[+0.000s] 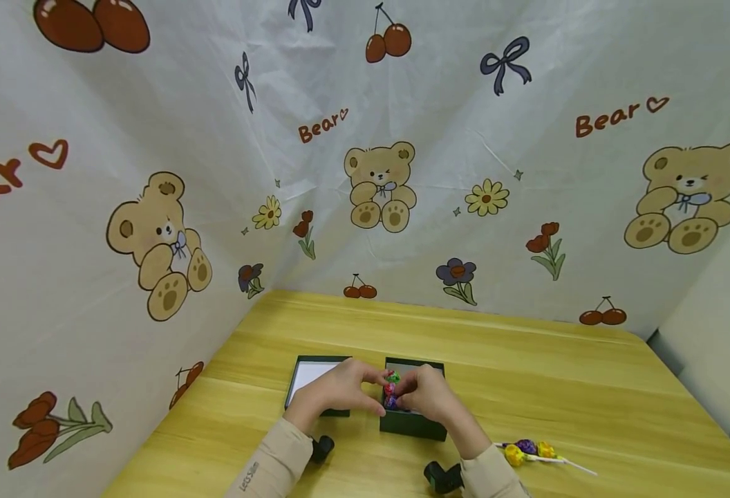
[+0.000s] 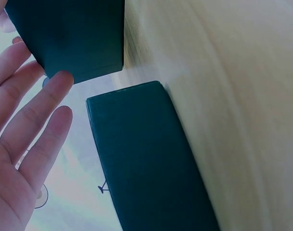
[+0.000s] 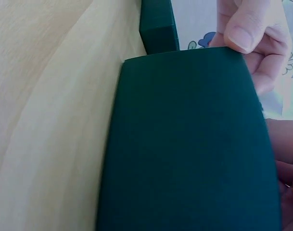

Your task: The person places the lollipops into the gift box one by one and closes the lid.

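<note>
A: Grip status: both hands meet over the dark green square cardboard box [image 1: 412,422]. Right hand [image 1: 430,398] has fingers curled on the cluster of foil-wrapped lollipops, red, green and purple [image 1: 392,389], sitting in the box. Left hand [image 1: 334,391] reaches in from the other side, fingertips at the same cluster.

B: Is the left one actually pinching?

A: Can't tell from the head view, too small. In the left wrist view its fingers [image 2: 28,122] are straight and spread beside the box wall. In the right wrist view a thumb [image 3: 242,26] rests on the box's top edge.

B: Box position?

A: On the yellow wooden table [image 1: 527,373], centre, near the front edge. Just to its left lies the matching dark green box lid with white inside [image 1: 311,377], facing up, partly under the left hand.

B: Anything else around?

A: More loose wrapped lollipops, yellow and purple with white sticks [image 1: 536,453], on the table right of the box, apart from it. Behind it all hangs a white bear-print cloth backdrop [image 1: 377,187].
</note>
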